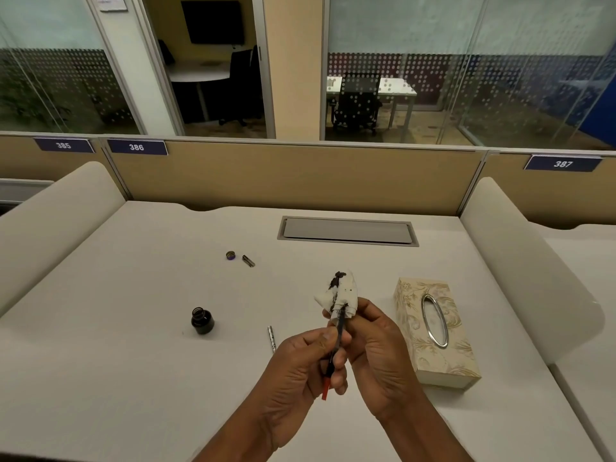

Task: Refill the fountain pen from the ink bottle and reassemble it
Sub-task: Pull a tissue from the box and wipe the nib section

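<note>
Your left hand (300, 368) pinches the pen (335, 348), front end angled up and away into the tissue (343, 293) gripped by your right hand (376, 345).

one ink bottle (202, 321), one tissue box (433, 331), two hands (296, 368)

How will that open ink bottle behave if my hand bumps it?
The ink bottle looks squat and wide-based, so it would probably slide rather than tip. Its cap is off, so any jolt could slosh ink out. It looks like glass, likely heavy for its size.
</note>
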Tool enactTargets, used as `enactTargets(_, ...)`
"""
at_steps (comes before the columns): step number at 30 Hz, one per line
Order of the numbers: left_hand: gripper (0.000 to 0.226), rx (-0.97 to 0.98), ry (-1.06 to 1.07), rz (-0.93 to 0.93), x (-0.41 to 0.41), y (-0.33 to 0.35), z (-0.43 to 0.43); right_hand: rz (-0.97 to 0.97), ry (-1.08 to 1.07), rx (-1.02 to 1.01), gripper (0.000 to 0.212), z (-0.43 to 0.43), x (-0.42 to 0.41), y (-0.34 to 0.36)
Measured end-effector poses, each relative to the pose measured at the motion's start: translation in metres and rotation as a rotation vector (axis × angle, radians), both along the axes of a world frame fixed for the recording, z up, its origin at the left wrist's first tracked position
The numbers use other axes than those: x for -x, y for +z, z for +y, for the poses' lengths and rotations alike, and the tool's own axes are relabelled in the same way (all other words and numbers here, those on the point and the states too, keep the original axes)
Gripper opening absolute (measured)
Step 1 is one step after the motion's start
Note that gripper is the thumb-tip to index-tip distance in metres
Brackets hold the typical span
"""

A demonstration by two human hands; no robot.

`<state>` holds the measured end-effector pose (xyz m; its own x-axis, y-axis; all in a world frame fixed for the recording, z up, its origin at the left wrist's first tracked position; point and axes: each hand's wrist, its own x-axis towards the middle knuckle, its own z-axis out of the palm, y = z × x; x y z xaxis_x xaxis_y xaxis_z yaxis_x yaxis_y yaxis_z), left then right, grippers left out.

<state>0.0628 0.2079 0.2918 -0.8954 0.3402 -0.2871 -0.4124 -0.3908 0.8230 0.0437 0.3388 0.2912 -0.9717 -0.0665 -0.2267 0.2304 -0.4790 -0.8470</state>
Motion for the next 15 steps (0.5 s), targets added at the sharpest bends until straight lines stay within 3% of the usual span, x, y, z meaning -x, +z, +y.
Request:
enactTargets(7, 0.027, 0.011, 0.015, 0.017, 0.0031, 0.0007, -0.0003, 0.026, 0.045, 0.131, 0.036, 0.0007, -0.0016, -0.0033)
enactTargets(15, 0.027, 0.056, -0.004, 0.007, 0.0076, 0.0049, -0.0007, 0.037, 0.036, 0.152, 0.037, 0.0087, 0.0037, -0.0071)
